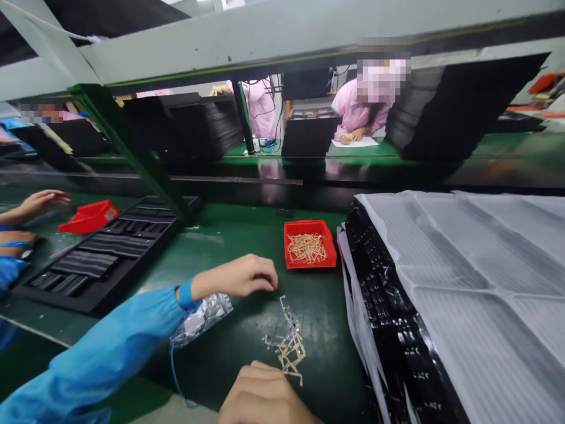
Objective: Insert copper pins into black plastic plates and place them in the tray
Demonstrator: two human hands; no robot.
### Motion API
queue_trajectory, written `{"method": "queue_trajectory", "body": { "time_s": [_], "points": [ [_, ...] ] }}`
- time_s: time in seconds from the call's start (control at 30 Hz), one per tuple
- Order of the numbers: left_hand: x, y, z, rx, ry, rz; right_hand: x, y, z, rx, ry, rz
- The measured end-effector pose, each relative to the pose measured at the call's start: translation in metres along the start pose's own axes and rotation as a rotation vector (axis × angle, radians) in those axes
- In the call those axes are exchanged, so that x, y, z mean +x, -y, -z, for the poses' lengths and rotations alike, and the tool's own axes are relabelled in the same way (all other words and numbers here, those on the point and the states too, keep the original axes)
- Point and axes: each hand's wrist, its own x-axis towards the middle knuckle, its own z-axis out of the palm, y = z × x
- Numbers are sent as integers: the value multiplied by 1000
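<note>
loose strips on a green work surface (242, 344), with directions read from a clock face centred on the pile. the loose strips (290, 343) lie in a small open tangle, mostly tan, with silvery parts towards the upper half. the left hand (241, 275), at about ten to eleven o'clock, is half curled, thumb drawn towards the forefinger; nothing shows in its grip, but whether the tips pinch a strip cannot be told. the right hand (267, 396), at seven o'clock and just beside the pile, is seen from the back; its fingertips are hidden, so its hold cannot be told. at about one o'clock, a red tray (311, 263) contains heaped strips (305, 247) of similar colour. a clear plastic bag (210, 318) lies at nine to ten o'clock, near the left wrist; a wrapped stack (463, 282) stands at two to three o'clock.

handling (judged from appearance): each strip is probably very light, thin and springy, apt to crease at its angled bends and to snag on its neighbours. the best hold is likely a light fingertip pinch on a free end, such as the one projecting at twelve o'clock, lifted gently clear of the tangle.
</note>
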Motion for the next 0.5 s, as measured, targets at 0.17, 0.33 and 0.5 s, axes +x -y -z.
{"method": "queue_trajectory", "body": {
  "time_s": [0.17, 0.33, 0.5],
  "points": [
    [4, 1, -55, 17, -59, -100, 1, 15, 17, 2, -1, -115],
    [-6, 6, -56, 37, -122, -117, -4, 21, 23, -124, -111, -251],
    [-43, -19, -30, 23, -229, -38, -12, 2, 19, -365, -321, -379]
  ]
}}
